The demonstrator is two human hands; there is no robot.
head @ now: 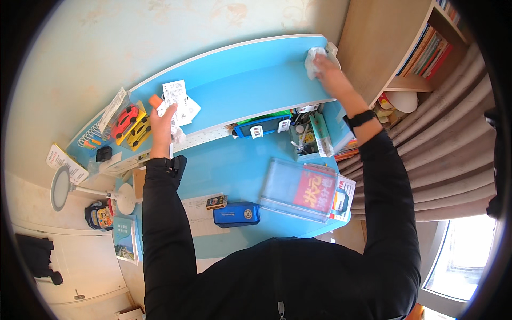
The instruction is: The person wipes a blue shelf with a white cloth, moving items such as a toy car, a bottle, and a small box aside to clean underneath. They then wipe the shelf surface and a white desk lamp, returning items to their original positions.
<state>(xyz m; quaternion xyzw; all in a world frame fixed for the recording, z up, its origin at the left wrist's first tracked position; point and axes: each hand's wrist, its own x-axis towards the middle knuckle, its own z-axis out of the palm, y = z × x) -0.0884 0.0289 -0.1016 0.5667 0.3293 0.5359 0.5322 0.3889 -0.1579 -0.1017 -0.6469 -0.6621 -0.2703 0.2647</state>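
My right hand (331,76) presses a crumpled white tissue or cloth (312,64) against the right end of the blue upper shelf (252,86). At the shelf's left part, my left hand (162,128) holds an orange-capped white item (156,101) and a white box with print (175,96). A white, round-cornered item (193,109) lies behind the box; whether it is held too, I cannot tell. Crumpled whitish material (178,136) shows by the left palm. Left of that hand, a red toy car (125,121) and a yellow toy car (139,133) sit in a package.
On the blue desk (224,168) below are a clear zip folder (280,188), a blue pencil case (237,215), papers (196,224) and a pen organiser (304,140). A desk lamp (127,199) stands left. A wooden bookcase (376,44) and a curtain (448,160) border the right.
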